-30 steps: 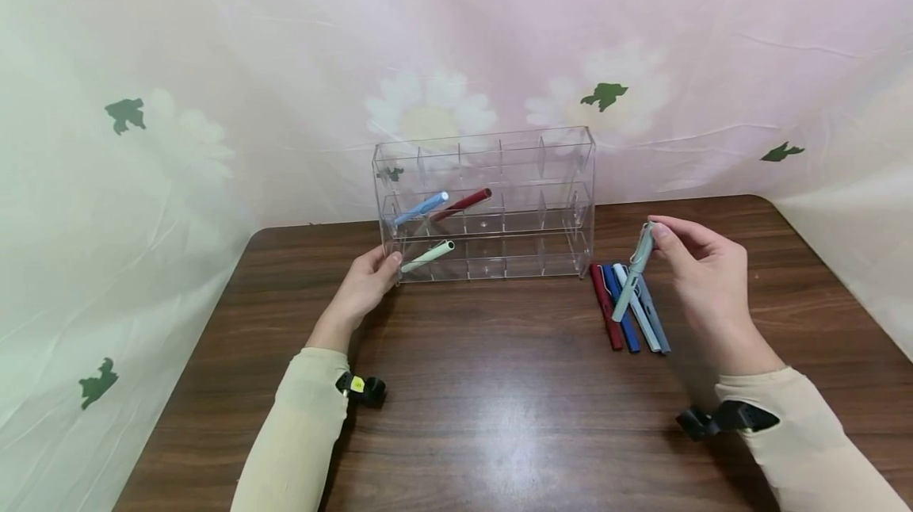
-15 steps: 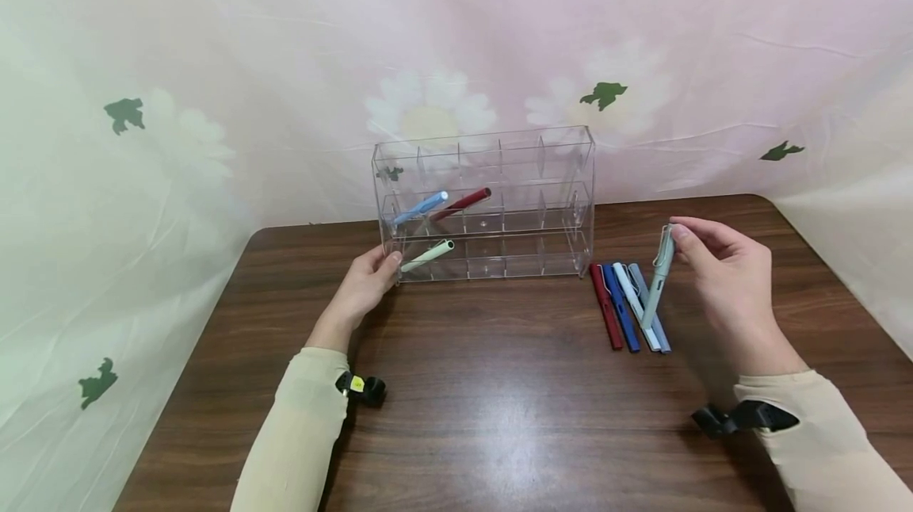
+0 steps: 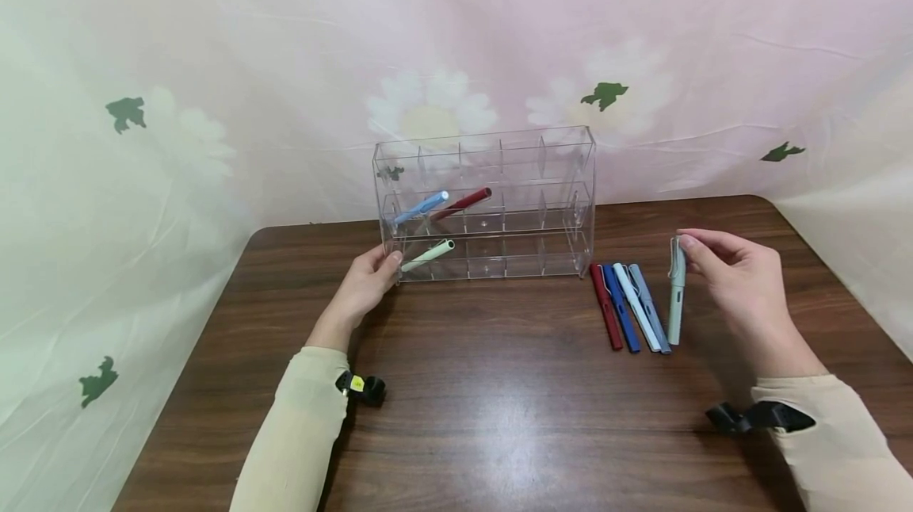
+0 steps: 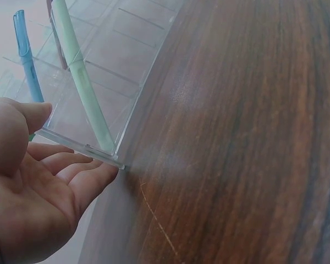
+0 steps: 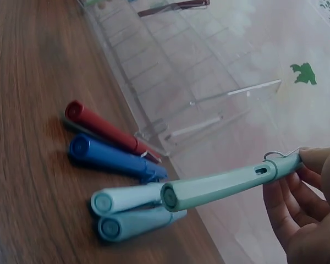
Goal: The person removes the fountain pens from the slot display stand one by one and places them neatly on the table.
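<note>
My left hand [image 3: 360,290] holds the lower left end of a clear tiered pen rack [image 3: 492,267], thumb on one side of its end panel and fingers on the other. Three pens lean in the rack's left part: light blue [image 3: 421,208] and dark red [image 3: 464,204] higher up, mint green [image 3: 428,256] in the bottom tier. My right hand [image 3: 745,286] pinches a grey-green pen [image 3: 677,294] by its clip end, the other end pointing down. In the right wrist view this pen [image 5: 220,186] overlaps the pens lying behind it.
Right of the rack, a dark red pen [image 3: 606,306], a blue pen [image 3: 622,310], a pale blue pen [image 3: 636,307] and a grey-blue pen [image 3: 651,310] lie side by side on the wooden table [image 3: 456,385]. A flowered cloth [image 3: 499,36] hangs behind.
My right hand has moved right and slightly down with the grey-green pen. That pen has swung from slanted across the lying pens to nearly upright in view, right of them. My left hand stays put.
</note>
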A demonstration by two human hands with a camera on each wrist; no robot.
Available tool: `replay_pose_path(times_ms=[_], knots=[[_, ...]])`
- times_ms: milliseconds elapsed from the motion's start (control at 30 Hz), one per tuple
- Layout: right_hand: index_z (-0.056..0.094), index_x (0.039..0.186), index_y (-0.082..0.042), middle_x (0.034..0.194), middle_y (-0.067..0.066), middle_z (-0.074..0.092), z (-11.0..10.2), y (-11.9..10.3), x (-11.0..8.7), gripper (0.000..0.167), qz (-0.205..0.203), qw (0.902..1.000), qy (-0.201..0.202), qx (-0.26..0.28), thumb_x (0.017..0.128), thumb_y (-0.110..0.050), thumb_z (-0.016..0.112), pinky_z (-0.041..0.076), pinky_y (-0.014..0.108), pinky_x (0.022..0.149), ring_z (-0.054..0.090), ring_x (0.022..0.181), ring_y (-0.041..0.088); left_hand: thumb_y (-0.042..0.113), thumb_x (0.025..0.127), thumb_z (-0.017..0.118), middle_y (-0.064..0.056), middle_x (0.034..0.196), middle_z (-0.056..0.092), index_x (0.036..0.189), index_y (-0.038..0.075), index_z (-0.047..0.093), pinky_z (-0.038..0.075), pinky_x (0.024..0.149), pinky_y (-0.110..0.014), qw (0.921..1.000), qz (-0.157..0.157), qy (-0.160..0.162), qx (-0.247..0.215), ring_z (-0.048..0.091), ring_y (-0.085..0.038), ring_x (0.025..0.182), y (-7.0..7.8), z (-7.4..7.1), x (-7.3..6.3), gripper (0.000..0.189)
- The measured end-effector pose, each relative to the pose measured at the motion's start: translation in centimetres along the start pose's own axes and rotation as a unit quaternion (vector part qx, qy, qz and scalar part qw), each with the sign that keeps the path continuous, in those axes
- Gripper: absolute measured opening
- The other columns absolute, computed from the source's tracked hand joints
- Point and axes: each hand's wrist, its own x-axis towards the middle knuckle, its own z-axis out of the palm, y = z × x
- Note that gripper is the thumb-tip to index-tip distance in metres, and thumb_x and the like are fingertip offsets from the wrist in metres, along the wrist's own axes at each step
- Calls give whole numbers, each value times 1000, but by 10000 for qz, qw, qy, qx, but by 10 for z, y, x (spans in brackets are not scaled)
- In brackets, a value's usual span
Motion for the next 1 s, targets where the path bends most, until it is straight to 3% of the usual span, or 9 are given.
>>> replay_pose_path(times_ms=[433, 733, 800, 900, 1000], knots=[[70, 139, -1, 90, -41, 62, 0, 23, 10, 55, 64, 9949, -234, -982, 108, -45, 65, 54, 12, 66, 64, 81, -4, 26, 119, 42, -26, 173, 35, 169, -3, 26, 40, 126, -54, 10000, 48, -28, 4, 38, -42, 159, 0, -1, 0, 60], [72, 135, 0, 88, -41, 59, 5, 38, 15, 49, -162, 9919, -497, -1160, 109, -40, 65, 57, 14, 64, 66, 77, -7, 26, 119, 43, -25, 172, 37, 169, -2, 28, 42, 125, -53, 10000, 7, -20, 24, 40, -41, 158, 0, -1, -1, 60], [72, 133, 1, 90, -33, 65, 6, 40, 17, 47, -209, 9914, -558, -1168, 109, -38, 66, 59, 16, 63, 67, 75, -7, 27, 119, 43, -25, 172, 37, 169, -2, 28, 42, 125, -53, 10000, 3, -20, 9, 40, -41, 158, 0, -1, 0, 60], [74, 131, 1, 99, -7, 77, 10, 42, 19, 45, -282, 9882, -655, -1352, 109, -38, 66, 58, 18, 62, 67, 73, -6, 27, 119, 43, -26, 172, 36, 169, -2, 27, 41, 125, -54, 10000, 13, -37, 5, 39, -41, 159, 0, -1, 0, 61], [75, 128, 0, 110, 18, 79, 12, 45, 20, 43, -329, 9846, -745, -1544, 110, -38, 65, 56, 19, 61, 66, 72, -4, 28, 119, 43, -26, 173, 35, 170, -1, 26, 41, 125, -54, 10000, -17, -57, 4, 38, -41, 159, 0, -1, 0, 61]])
